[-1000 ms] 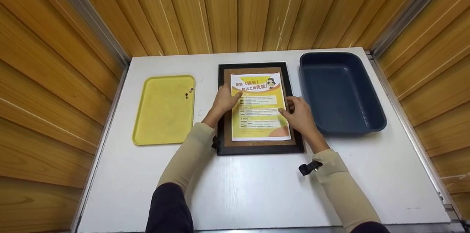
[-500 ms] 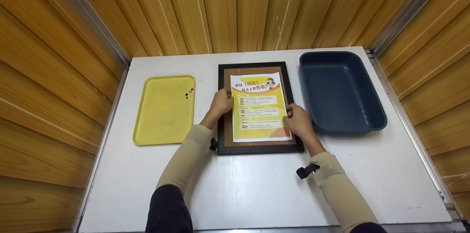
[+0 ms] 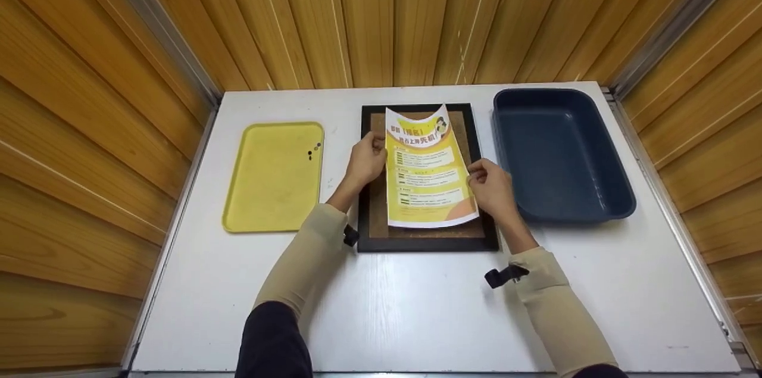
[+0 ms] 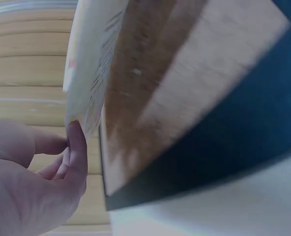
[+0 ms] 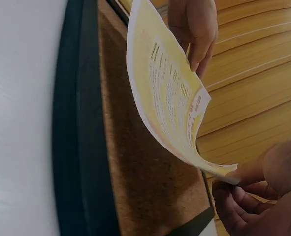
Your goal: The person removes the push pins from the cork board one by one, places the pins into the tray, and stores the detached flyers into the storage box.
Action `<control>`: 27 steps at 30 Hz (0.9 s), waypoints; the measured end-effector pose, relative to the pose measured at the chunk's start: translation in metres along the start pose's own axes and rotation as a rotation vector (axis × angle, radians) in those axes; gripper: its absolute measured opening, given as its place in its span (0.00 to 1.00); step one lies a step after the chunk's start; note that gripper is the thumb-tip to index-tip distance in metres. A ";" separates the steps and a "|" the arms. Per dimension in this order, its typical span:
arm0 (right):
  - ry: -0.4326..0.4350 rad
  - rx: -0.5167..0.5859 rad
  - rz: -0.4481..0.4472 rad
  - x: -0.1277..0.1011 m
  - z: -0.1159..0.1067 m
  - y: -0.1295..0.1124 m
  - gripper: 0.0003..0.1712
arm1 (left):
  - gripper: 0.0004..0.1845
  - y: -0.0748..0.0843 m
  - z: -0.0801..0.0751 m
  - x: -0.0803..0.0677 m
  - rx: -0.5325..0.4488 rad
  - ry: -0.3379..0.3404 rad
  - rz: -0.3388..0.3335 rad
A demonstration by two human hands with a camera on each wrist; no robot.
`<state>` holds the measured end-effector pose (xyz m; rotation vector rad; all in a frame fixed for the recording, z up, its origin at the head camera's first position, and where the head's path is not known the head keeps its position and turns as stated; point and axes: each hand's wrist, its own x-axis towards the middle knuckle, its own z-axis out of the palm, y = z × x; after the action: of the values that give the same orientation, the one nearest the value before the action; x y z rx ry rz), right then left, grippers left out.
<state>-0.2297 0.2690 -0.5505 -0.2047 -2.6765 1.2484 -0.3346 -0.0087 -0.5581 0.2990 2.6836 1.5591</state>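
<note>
A yellow printed flyer (image 3: pixel 427 172) is lifted off a black picture frame (image 3: pixel 426 239) whose brown cork backing (image 3: pixel 378 211) faces up on the white table. My left hand (image 3: pixel 366 159) pinches the flyer's left edge (image 4: pixel 83 93). My right hand (image 3: pixel 489 184) pinches its right edge, and the sheet (image 5: pixel 167 98) sags in a curve between them. The right wrist view shows the flyer bowed above the cork backing (image 5: pixel 135 167), with the left hand (image 5: pixel 194 27) at its far edge and the right hand's fingers (image 5: pixel 253 189) close to the camera.
A yellow tray (image 3: pixel 275 175) lies left of the frame, with a few small dark bits near its right rim. A deep dark blue bin (image 3: pixel 559 152) stands to the right. Wooden slat walls enclose the table (image 3: pixel 417 306) on three sides.
The flyer lay flat on the cork backing before; both hands have taken hold of its side edges and raised it, so it now curves above the frame.
</note>
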 end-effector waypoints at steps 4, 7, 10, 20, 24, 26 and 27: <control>0.024 0.024 -0.014 0.006 -0.028 -0.005 0.11 | 0.19 0.025 0.000 0.003 -0.051 0.038 0.047; 0.049 0.049 -0.017 0.012 -0.053 -0.003 0.10 | 0.19 0.047 0.004 0.007 -0.081 0.060 0.090; 0.052 0.091 -0.006 0.020 -0.078 0.001 0.10 | 0.18 0.068 0.012 0.012 -0.132 0.060 0.121; 0.001 0.086 0.126 0.038 -0.150 0.039 0.17 | 0.15 0.121 0.076 0.025 -0.296 0.096 0.211; 0.005 0.072 0.179 0.041 -0.173 0.059 0.19 | 0.14 0.134 0.103 0.028 -0.296 0.111 0.215; 0.006 0.076 0.204 0.042 -0.183 0.067 0.21 | 0.14 0.139 0.115 0.029 -0.279 0.119 0.200; 0.006 0.078 0.220 0.042 -0.187 0.071 0.21 | 0.15 0.141 0.121 0.030 -0.271 0.122 0.193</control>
<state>-0.2256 0.4623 -0.4828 -0.5023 -2.6511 1.4067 -0.3285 0.1688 -0.4946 0.4787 2.5472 2.0311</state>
